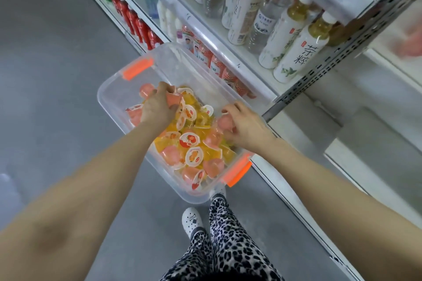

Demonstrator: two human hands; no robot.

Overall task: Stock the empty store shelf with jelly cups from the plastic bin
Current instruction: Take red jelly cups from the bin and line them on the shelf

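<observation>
1. There is a single view, from a camera worn on the person's head, looking forward and steeply down.
2. It faces the clear plastic bin at mid-frame. It is close enough that both forearms run in from the bottom corners, and the left hand and right hand sit near centre among the jelly cups.
3. Straight below, at the bottom edge, patterned trousers and a white shoe show against the grey floor.
4. The shelves with their bottles run diagonally across the top and right, seen from above.
5. The wide lens tilts the shelf edges, and the far right edge is blurred.
</observation>
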